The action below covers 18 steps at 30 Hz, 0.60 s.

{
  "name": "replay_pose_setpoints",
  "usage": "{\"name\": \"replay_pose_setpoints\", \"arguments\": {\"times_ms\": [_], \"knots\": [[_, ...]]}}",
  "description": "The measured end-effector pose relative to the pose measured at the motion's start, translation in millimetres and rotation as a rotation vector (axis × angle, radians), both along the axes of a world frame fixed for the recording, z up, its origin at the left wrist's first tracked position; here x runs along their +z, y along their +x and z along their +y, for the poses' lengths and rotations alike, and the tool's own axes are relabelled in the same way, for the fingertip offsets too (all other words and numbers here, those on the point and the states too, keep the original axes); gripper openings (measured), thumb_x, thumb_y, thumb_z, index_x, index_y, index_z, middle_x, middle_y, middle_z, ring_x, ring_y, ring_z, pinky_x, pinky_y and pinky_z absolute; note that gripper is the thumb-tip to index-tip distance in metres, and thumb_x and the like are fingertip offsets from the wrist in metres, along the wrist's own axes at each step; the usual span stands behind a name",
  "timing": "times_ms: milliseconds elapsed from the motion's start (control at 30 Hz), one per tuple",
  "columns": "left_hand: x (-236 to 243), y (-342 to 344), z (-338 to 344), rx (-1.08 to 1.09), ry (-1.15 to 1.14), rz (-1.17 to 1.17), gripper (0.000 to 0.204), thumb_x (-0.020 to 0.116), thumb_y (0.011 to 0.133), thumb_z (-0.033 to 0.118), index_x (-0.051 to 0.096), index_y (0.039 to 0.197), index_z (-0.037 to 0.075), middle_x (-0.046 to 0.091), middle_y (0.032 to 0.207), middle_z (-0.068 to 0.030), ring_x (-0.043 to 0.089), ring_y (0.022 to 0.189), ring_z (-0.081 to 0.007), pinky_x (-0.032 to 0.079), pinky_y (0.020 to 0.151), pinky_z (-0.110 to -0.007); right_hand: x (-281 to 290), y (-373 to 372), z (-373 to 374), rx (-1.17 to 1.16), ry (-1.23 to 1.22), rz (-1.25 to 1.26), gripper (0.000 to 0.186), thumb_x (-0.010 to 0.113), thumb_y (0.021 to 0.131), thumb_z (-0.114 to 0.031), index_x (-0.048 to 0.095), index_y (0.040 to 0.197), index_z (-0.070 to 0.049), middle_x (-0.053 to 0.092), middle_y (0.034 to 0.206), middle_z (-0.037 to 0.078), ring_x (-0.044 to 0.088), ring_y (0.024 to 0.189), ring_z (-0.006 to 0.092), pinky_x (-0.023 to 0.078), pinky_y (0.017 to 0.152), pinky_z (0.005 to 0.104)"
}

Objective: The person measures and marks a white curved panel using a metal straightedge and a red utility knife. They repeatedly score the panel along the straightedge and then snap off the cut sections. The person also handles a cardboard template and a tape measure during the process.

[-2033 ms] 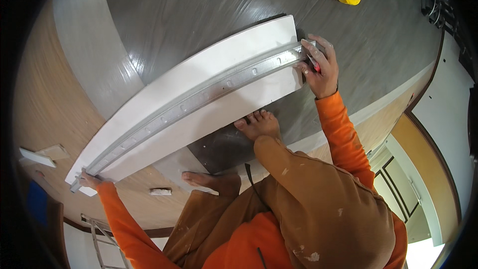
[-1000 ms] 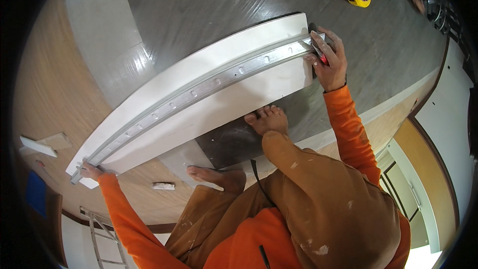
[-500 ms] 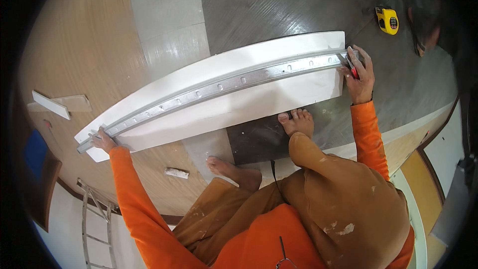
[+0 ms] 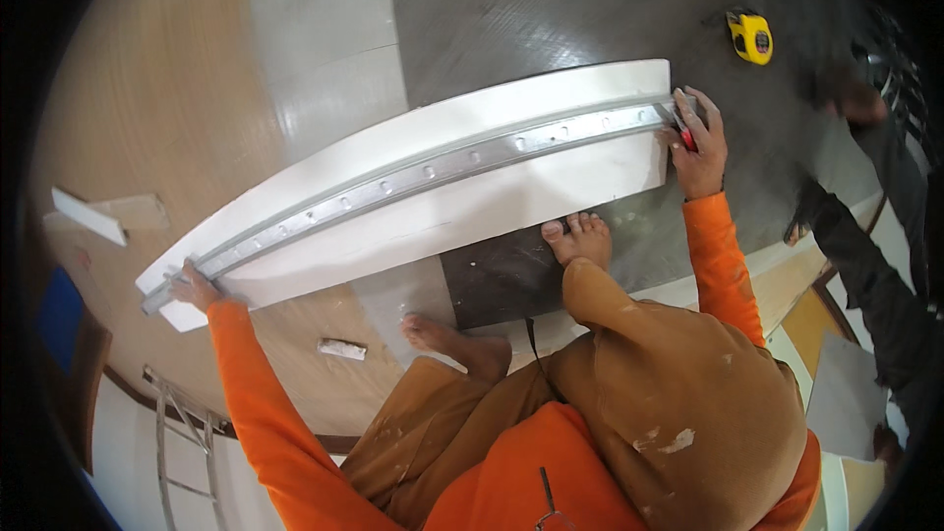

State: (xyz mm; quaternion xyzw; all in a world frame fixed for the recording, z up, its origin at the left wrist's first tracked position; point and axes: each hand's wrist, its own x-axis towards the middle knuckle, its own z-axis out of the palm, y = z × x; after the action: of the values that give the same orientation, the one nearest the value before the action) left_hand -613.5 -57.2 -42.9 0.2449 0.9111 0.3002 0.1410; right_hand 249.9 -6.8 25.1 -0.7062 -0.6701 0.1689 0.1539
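Observation:
A long white strip of plasterboard lies across the floor in front of me. Along it rests a shiny metal furring channel with dimples down its middle. At the channel's left end my left hand is closed over the metal, pressing it on the board. My right hand is at the right end, closed around a red utility knife. Its tip meets the channel near the board's right edge, and the fingers partly hide it. A faint line runs on the board below the channel.
A yellow tape measure lies at the far right. Another person's dark trouser leg is at the right edge. White offcuts lie left, another offcut near my feet. A ladder stands lower left.
Both hands keep their places on the channel and knife. The view has shifted slightly, and the other person has stepped farther into view at the right.

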Motion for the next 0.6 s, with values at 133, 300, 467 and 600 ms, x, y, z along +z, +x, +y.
{"name": "replay_pose_setpoints", "arguments": {"times_ms": [133, 300, 467, 600], "knots": [[-21.6, 7.0, -2.3, 0.014, 0.050, -0.092, 0.092, 0.071, 0.091, 0.043, 0.022, 0.164, 0.018, 0.027, 0.165, -0.0171, 0.034, 0.146, -0.0363, 0.032, 0.119, -0.055, 5.6, -11.5, -0.2, -0.056, -0.099, -0.010, 0.059, 0.079, 0.081, -0.002, 0.068, 0.137, -0.017, 0.057, 0.147, 0.010, 0.055, 0.134, 0.0279, 0.049, 0.109, 0.0387], [-9.7, 32.9, 25.5, -0.104, -0.055, 0.418, 0.090, 0.074, 0.084, 0.047, 0.038, 0.160, 0.014, 0.017, 0.168, -0.0292, 0.021, 0.154, -0.0478, 0.018, 0.125, -0.057, -17.2, 15.7, -19.8, 0.005, -0.014, 0.107, 0.055, 0.076, 0.087, 0.000, 0.063, 0.140, -0.006, 0.054, 0.147, 0.017, 0.055, 0.134, 0.0317, 0.052, 0.106, 0.0427], [22.3, 60.6, 19.2, -0.012, -0.033, 0.440, 0.087, 0.075, 0.080, 0.035, 0.041, 0.157, 0.010, 0.016, 0.167, -0.0305, 0.021, 0.152, -0.0506, 0.019, 0.125, -0.057, -33.7, 26.9, -16.7, 0.098, 0.053, 0.139, 0.052, 0.075, 0.090, -0.006, 0.063, 0.140, -0.004, 0.058, 0.142, 0.020, 0.056, 0.132, 0.0340, 0.053, 0.103, 0.0441], [25.8, 67.7, 26.7, -0.006, -0.024, 0.421, 0.086, 0.074, 0.080, 0.031, 0.041, 0.157, 0.010, 0.016, 0.167, -0.0304, 0.020, 0.153, -0.0487, 0.019, 0.126, -0.055, -28.2, 35.5, -14.9, 0.174, 0.068, 0.007, 0.052, 0.077, 0.088, -0.006, 0.063, 0.139, -0.001, 0.058, 0.143, 0.020, 0.056, 0.131, 0.0358, 0.048, 0.108, 0.0458]]}}
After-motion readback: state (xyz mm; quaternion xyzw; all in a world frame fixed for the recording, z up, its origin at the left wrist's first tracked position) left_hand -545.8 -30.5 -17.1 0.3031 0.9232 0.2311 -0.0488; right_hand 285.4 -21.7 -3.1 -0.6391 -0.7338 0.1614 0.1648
